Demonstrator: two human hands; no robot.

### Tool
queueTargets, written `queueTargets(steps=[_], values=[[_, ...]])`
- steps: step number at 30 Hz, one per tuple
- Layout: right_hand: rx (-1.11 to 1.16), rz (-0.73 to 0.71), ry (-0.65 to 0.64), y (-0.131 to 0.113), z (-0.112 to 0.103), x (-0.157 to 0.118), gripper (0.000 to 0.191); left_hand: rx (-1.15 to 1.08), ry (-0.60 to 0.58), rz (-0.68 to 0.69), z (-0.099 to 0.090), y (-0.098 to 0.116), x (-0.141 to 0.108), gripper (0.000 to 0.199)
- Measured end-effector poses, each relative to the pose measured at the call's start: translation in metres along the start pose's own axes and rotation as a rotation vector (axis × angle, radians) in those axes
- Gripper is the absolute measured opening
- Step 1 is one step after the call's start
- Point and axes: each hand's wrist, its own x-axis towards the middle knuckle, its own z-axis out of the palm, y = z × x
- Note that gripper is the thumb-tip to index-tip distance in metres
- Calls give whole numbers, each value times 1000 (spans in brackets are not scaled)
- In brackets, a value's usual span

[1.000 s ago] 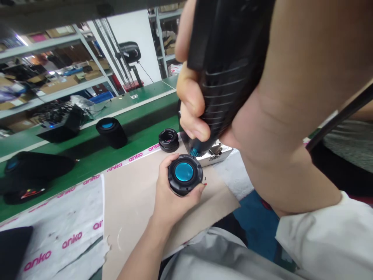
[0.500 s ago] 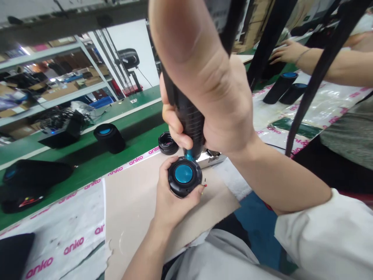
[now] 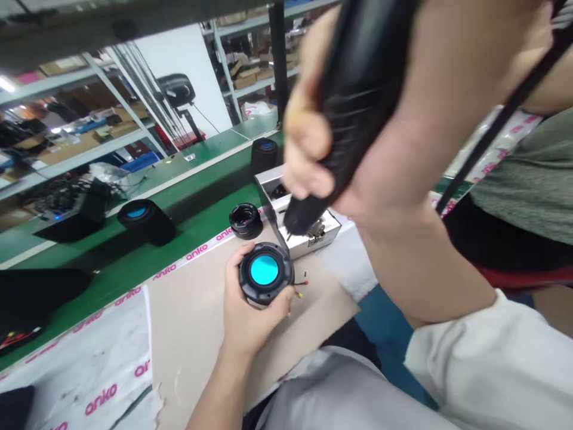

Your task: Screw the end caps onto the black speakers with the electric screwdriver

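Observation:
My left hand [image 3: 248, 319] grips a round black speaker part [image 3: 264, 271] by its rim, thumb on the right. The part has a shiny blue centre and faces up above a cardboard sheet [image 3: 197, 334]. Thin wires with a red plug [image 3: 305, 282] and a yellow plug [image 3: 299, 294] stick out beside it. My right hand [image 3: 394, 173] is wrapped around a black electric screwdriver [image 3: 347, 131], tilted with its tip down over a white metal screw box [image 3: 329, 232]. Whether the tip touches a screw cannot be made out.
Another round black part [image 3: 245, 221] lies behind the cardboard. Black cylindrical speakers [image 3: 145, 221] stand on the green bench [image 3: 201, 212]. A small screw [image 3: 305, 274] lies on the cardboard. A dark strap [image 3: 501, 113] hangs at right, near another person's grey-green shirt [image 3: 523, 155].
My right hand has lifted the screwdriver off the speaker part's rim and moved it right, over the screw box. My left hand still holds the part, now with its face more toward me.

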Motion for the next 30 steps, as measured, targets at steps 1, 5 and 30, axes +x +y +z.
queueTargets(steps=[1,5,30], values=[[66,-55,9,7,-10,-2,68,-16,8,-11,1,0,0,69],[112,-205,65,55,-42,-9,59,-32,22,-9,3,1,-1,69],[62,-162,52,90,-46,-10,67,-76,22,-10,2,-2,0,73]])
